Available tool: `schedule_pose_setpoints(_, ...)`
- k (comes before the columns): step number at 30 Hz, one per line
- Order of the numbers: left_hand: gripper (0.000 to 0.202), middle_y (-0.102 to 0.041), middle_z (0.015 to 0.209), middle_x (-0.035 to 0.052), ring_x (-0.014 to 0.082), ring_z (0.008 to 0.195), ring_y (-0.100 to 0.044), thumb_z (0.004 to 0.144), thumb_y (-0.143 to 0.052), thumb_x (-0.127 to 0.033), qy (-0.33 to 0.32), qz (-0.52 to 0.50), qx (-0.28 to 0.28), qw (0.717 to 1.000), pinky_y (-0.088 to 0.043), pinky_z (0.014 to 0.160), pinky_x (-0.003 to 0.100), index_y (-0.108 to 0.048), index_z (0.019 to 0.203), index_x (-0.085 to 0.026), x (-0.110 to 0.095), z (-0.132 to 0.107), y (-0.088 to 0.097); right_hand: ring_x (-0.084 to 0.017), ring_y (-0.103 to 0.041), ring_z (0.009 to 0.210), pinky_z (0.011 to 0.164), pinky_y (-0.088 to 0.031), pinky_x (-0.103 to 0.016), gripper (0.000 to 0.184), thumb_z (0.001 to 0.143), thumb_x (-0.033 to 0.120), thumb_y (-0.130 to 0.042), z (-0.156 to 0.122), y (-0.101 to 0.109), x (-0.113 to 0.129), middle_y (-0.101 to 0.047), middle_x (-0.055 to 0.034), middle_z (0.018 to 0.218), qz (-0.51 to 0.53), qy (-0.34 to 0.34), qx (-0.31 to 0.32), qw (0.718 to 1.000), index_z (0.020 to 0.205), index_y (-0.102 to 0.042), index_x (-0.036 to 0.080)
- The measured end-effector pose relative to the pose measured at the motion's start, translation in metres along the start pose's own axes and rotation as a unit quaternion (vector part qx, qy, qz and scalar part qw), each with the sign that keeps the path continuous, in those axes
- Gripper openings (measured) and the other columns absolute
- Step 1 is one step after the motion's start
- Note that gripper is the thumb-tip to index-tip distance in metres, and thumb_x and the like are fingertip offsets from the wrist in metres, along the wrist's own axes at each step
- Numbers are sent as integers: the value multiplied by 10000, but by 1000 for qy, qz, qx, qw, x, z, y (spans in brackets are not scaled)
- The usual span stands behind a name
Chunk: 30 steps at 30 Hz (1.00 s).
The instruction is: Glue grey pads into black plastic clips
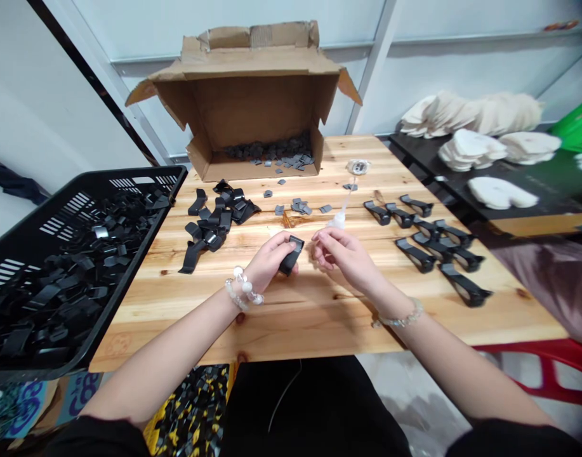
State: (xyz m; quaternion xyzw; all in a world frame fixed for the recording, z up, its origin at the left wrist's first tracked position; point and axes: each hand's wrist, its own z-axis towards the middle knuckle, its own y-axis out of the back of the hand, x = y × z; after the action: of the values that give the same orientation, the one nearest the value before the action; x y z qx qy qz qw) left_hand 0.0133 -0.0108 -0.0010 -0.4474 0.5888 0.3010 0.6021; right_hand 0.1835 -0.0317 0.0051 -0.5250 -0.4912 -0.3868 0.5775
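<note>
Left hand (270, 261) closed around the lower part of a black clip (292, 252), just above the wooden table (319, 311) near its front middle. The clip's long axis runs near-to-far, its free end pointing away and slightly right. Right hand (343, 255) has its fingers curled narrow beside a small clear bottle (338, 219) — grip on it cannot be told. Judged risk: held only low, the clip could twist or slip.
</note>
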Motion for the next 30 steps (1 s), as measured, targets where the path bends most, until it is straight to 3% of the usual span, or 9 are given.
schedule_pose_setpoints(6,128,-543,686,-35,74,478,-557,834,-523,-298,4,-14,-12,1000,-417,466,173,-474,836,-180,1,2,1,-60,-449,466,435,-317,-200,352,760,482,-687,0,2,5,-551,15,591,-9,-3,0,1000,813,-593,147)
schedule_pose_setpoints(11,130,-546,723,-30,73,488,-567,843,-515,-289,2,-24,-23,999,-437,490,187,-453,822,-177,2,2,0,-64,-465,465,439,-337,-199,366,758,485,-683,-1,1,5,-567,0,596,-19,-14,15,1000,728,-540,149)
schedule_pose_setpoints(30,144,-545,720,-30,76,498,-572,835,-533,-301,3,-27,-25,999,-445,501,191,-461,838,-175,2,1,0,-68,-471,484,455,-340,-205,323,780,465,-669,0,4,2,-558,5,610,-14,-7,-2,1000,788,-595,150)
